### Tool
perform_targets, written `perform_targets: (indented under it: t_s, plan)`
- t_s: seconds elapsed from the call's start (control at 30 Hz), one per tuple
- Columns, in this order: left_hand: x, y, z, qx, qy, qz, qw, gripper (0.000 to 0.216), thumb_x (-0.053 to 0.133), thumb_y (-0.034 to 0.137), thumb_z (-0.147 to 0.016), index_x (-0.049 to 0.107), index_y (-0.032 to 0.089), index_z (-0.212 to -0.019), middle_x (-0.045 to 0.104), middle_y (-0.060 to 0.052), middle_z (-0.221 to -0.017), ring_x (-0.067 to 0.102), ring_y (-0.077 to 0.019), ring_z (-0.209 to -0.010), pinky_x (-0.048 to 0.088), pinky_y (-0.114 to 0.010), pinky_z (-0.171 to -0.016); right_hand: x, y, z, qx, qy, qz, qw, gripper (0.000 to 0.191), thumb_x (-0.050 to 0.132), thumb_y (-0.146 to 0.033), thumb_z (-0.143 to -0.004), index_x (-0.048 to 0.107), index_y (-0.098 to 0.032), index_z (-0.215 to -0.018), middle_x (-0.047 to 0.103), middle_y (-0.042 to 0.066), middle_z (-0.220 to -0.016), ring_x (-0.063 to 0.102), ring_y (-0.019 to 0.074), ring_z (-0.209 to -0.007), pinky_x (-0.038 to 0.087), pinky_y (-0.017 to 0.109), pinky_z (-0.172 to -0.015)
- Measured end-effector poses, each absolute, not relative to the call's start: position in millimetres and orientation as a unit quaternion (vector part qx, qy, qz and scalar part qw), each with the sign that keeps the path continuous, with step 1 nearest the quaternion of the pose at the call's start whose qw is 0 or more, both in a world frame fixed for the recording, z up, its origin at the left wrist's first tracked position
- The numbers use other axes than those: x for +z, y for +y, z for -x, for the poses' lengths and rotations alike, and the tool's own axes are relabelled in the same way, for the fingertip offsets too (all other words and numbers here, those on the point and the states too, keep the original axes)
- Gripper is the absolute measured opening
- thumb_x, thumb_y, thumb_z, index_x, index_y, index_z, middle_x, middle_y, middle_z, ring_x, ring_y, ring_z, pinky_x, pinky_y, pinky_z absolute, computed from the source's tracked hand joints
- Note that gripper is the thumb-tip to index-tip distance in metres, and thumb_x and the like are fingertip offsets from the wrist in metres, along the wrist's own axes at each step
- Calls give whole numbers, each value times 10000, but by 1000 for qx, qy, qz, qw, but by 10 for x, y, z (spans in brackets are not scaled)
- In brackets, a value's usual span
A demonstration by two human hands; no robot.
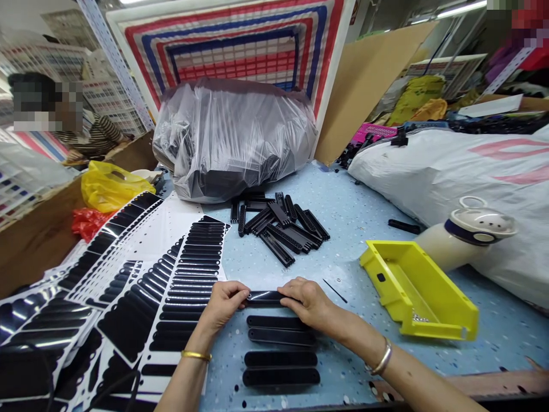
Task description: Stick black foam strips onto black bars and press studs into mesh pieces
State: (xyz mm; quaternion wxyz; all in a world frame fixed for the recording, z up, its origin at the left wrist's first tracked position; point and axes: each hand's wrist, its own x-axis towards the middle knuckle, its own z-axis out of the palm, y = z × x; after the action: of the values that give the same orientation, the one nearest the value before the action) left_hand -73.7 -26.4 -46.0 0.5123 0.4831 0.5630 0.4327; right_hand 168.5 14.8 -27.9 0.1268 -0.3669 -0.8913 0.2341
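My left hand [223,304] and my right hand [306,300] pinch the two ends of one long black glossy strip [263,297], held flat just above the blue speckled table [343,269]. Both hands have their fingers closed on it. Below the strip lie several finished black oblong bars [281,336] in a column. To the left lie white backing sheets with rows of black oblong stickers [195,269]. Beyond my hands sits a loose heap of black ribbed plastic parts [281,226].
A yellow plastic bin [418,292] stands at the right, beside a white bottle [467,234] and a large white sack [450,166]. A clear bag of black parts [234,140] sits at the back. A person in a striped top [92,134] sits far left, near a yellow bag [109,186].
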Motion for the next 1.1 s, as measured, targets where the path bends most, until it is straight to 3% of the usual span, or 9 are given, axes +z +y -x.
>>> perform_targets:
  t_s: [0.53, 0.8, 0.97, 1.1]
  plan:
    - [-445, -270, 749, 427, 556, -487, 520, 264, 749, 403, -690, 755, 139, -672, 641, -30, -547, 557, -137, -516, 438, -236, -522, -233, 137, -1701, 268, -872, 382, 147, 236, 618, -220, -879, 754, -202, -1072, 768, 73, -965, 669, 226, -929, 497, 336, -866]
    - [-469, -275, 751, 422, 555, -489, 524, 258, 741, 393, -697, 754, 137, -680, 632, -25, -546, 551, -132, -519, 436, -232, -530, -191, 236, -1699, 405, -805, 402, 165, 198, 664, -228, -788, 798, -227, -933, 770, 33, -839, 688, 200, -808, 523, 287, -755]
    - [-486, -278, 758, 416, 552, -501, 521, 259, 724, 388, -709, 759, 132, -687, 629, -33, -560, 541, -137, -534, 424, -237, -536, -236, 250, -1734, 428, -789, 402, 182, 252, 660, -257, -768, 795, -218, -978, 773, 63, -876, 697, 218, -832, 538, 317, -780]
    - [-528, -276, 772, 410, 547, -514, 518, 270, 704, 393, -733, 759, 130, -703, 635, -40, -590, 539, -139, -550, 427, -240, -550, -297, 245, -1755, 484, -737, 403, 244, 237, 636, -288, -757, 807, -212, -904, 782, 71, -877, 712, 234, -827, 552, 349, -791]
